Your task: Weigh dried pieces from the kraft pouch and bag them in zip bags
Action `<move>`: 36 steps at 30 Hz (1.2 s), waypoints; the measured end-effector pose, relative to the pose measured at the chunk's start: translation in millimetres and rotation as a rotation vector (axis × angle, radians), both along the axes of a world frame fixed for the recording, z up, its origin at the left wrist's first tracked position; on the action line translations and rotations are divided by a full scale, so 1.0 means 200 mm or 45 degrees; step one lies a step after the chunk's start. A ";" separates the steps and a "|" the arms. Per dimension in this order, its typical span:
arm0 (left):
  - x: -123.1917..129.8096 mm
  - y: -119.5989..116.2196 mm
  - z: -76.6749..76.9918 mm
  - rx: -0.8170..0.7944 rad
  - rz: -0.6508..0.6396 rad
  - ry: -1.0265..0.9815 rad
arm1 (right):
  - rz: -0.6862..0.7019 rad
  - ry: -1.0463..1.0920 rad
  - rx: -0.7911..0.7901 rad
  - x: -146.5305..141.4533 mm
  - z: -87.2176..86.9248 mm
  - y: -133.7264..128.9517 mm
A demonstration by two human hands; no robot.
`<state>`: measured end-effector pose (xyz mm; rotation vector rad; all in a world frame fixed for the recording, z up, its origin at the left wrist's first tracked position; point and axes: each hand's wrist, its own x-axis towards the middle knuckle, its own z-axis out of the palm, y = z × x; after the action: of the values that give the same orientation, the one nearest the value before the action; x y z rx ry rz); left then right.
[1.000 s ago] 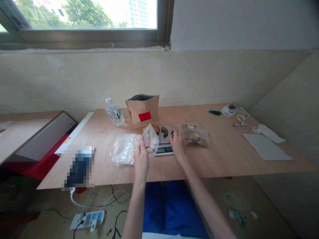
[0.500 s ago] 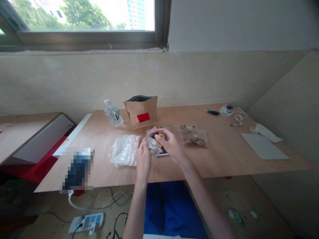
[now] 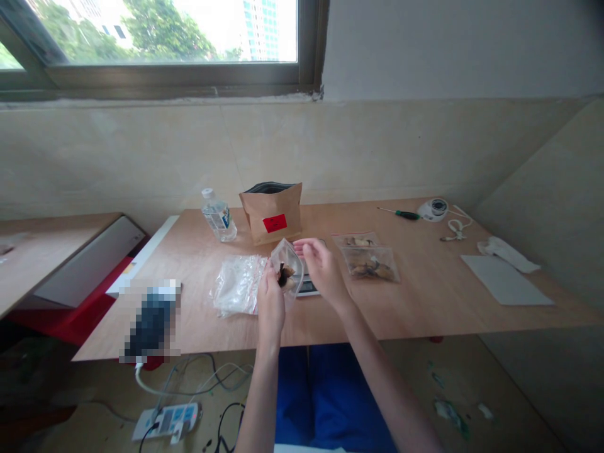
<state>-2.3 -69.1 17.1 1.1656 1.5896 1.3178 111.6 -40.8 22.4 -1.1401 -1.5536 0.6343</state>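
A clear plastic bag (image 3: 293, 269) with brown and dark pieces inside is held up by my left hand (image 3: 270, 292), whose fingers pinch its left edge. My right hand (image 3: 321, 267) is at the bag's right side, fingers apart and nothing visible in them. Behind and under the bag, a flat scale-like device (image 3: 309, 288) is mostly hidden. Left of my left hand lies a stack of clear bags (image 3: 238, 286). Two filled bags, one in front (image 3: 370, 264) and one behind (image 3: 356, 240), lie to the right.
An open brown paper pouch (image 3: 271, 214) and a plastic bottle (image 3: 219, 217) stand at the back. A screwdriver (image 3: 406, 215), a white camera (image 3: 433, 209), a cable and a white sheet (image 3: 504, 280) lie right. A blurred dark object (image 3: 151, 324) is front left.
The brown pieces between my right fingers and over the bag are now inside it. My right hand has opened, and the bag stands more upright. The view has shifted slightly.
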 end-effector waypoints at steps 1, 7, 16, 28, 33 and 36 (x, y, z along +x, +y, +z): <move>-0.01 0.01 -0.01 -0.002 0.006 -0.020 | -0.114 -0.012 0.010 0.03 -0.03 0.04; -0.02 0.03 -0.05 -0.014 0.076 -0.197 | -0.576 -0.668 -0.245 0.01 -0.31 0.28; -0.01 0.05 -0.06 0.002 0.036 -0.298 | -0.571 -0.899 -0.301 -0.03 -0.40 0.40; -0.02 0.07 -0.10 0.092 -0.008 -0.355 | -0.084 0.280 -0.259 0.15 -0.18 0.20; 0.00 0.08 -0.10 0.096 -0.010 -0.282 | 0.456 0.753 -0.557 0.11 0.11 -0.01; 0.01 0.08 -0.11 0.078 -0.032 -0.286 | 0.431 0.565 -0.580 0.07 0.14 -0.04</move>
<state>0.2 -52.9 -4.1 1.0305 1.3768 1.4360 124.6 -48.0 50.5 -0.9707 -1.2507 1.4227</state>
